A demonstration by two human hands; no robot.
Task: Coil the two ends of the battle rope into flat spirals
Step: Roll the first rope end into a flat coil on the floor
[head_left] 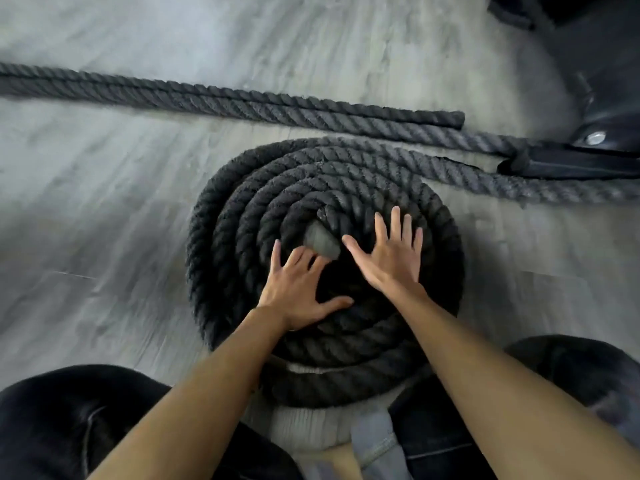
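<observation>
A thick black battle rope lies on the grey floor, one end wound into a flat spiral [242, 237] of several turns right in front of me. My left hand [298, 289] lies spread on the spiral's inner turns, fingers straight. My right hand [391, 254] presses flat on the turns just right of the centre gap. The rope's other end [446, 120] lies straight beyond the spiral, and its long run [138, 91] stretches away to the left. From the spiral's top the rope leads off right [519, 181].
A black strap anchor [571, 164] holds the rope at the right, fixed to a dark machine base with a bolt [595, 137]. My knees in dark trousers [69, 420] frame the spiral's near edge. Grey wood-look floor [104, 220] spreads to the left.
</observation>
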